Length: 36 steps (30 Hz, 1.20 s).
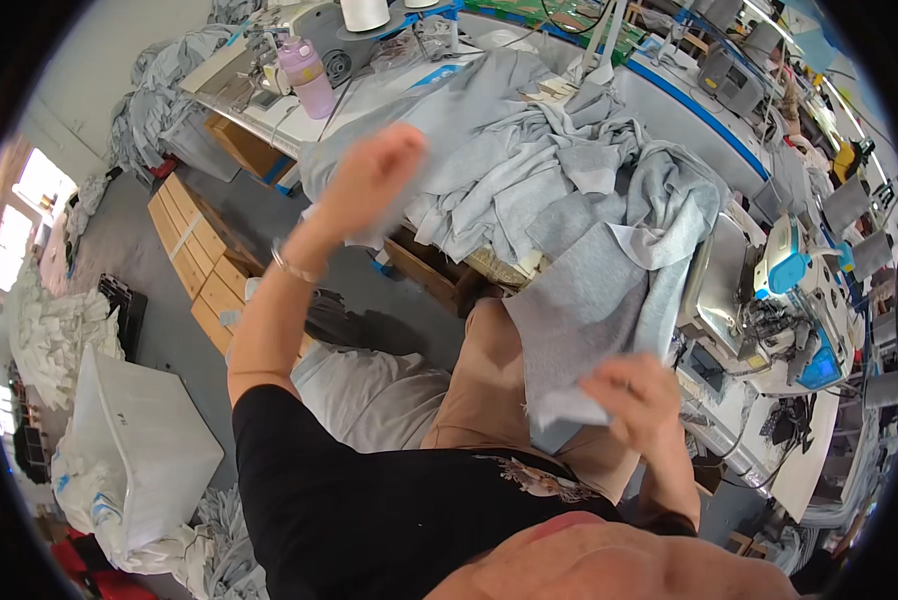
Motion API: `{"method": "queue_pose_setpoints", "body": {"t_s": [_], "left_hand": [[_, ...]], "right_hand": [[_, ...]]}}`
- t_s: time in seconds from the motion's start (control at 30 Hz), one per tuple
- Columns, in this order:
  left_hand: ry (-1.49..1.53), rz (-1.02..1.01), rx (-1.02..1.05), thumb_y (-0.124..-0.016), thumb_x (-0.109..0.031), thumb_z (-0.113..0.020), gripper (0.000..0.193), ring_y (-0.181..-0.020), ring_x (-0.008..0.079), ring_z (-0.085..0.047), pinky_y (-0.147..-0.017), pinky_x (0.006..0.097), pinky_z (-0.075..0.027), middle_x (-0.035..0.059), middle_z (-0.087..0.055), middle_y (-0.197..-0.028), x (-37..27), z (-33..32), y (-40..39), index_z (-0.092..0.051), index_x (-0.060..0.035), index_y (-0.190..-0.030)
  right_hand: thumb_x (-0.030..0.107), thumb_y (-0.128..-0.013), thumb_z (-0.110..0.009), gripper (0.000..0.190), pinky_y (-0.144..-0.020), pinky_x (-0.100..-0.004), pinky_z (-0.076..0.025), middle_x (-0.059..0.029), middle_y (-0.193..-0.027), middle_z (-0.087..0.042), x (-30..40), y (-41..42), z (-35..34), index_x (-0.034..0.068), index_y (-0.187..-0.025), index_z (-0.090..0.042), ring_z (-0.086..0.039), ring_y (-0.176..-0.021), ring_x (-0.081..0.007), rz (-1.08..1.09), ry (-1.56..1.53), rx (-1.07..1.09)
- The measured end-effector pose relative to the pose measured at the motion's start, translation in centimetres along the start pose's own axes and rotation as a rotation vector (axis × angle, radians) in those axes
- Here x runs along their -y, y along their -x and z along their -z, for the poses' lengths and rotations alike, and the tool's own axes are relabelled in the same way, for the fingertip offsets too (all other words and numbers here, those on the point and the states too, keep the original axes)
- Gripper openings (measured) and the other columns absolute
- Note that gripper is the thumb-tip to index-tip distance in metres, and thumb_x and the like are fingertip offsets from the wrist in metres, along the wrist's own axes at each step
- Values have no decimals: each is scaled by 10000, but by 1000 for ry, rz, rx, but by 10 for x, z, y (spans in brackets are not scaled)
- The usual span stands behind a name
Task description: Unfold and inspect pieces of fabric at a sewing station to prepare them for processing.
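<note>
My left hand (pixel 385 172) is raised over the left part of a worktable and curled into a fist. Blurred pale grey cloth shows around it, and the fist appears closed on that cloth. Close to my lap, the fingers of my right hand (pixel 636 397) pinch the lower edge of a light grey knit fabric panel (pixel 580 307), which hangs from the table over my thigh. A heap of crumpled grey fabric pieces (pixel 509 172) lies between the hands. Motion blur hides the fingertips of both hands.
A sewing machine (pixel 786 262) with blue trim stands at the right. A lilac bottle (pixel 306 79) and a white thread cone (pixel 365 13) stand at the back left. A wooden bench (pixel 201 255) and a white plastic bin (pixel 156 442) are on the left. An open wooden drawer (pixel 426 270) sits below the tabletop.
</note>
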<state>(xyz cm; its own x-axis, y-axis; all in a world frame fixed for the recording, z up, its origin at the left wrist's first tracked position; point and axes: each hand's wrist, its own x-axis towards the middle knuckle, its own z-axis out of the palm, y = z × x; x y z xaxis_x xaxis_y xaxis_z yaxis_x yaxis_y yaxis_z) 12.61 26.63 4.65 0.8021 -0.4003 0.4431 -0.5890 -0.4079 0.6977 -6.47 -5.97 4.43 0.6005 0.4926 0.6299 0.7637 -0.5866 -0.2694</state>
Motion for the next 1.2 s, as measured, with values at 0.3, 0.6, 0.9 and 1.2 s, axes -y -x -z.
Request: {"method": "queue_pose_setpoints", "body": {"t_s": [0.3,0.6,0.9,1.2], "left_hand": [[328,-335,321,-841,-89,-596,133,-650,215,-601,-596,301,-463,68,-641,-787,-129,-104,-17,-612,-43,-965],[520,-671,1420,-908,-228,-455,331,-882,285,-591,-815,419,-445,166,-631,-996,-143,-337,63,-517,-57,-1184],[583,-476,1378,-894,-184,-547,378,-996,165,-583,-852,304,-466,135,-628,-1083,-180,-291,48,-516,21,-1209],[815,315,1015,-806,-104,-666,443,-932,99,-557,-816,238,-452,55,-616,-1045,-174,-197,10,-530,58,-1195]], "right_hand": [[119,-681,-676,198,-640,-362,-498,-102,-951,-633,-42,-35,-22,99,-878,-673,-613,-798,-312,103,-109,252],[97,-678,-668,178,-640,-373,-484,-130,-829,-625,72,158,190,59,-852,-656,-614,-762,-303,-644,116,-91],[121,-711,-669,203,-633,-361,-463,-143,-797,-615,92,131,202,28,-890,-646,-596,-719,-287,-723,257,15],[119,-806,-655,159,-630,-262,-441,-62,-759,-640,0,67,114,-11,-897,-648,-572,-673,-150,-629,-355,-110]]}}
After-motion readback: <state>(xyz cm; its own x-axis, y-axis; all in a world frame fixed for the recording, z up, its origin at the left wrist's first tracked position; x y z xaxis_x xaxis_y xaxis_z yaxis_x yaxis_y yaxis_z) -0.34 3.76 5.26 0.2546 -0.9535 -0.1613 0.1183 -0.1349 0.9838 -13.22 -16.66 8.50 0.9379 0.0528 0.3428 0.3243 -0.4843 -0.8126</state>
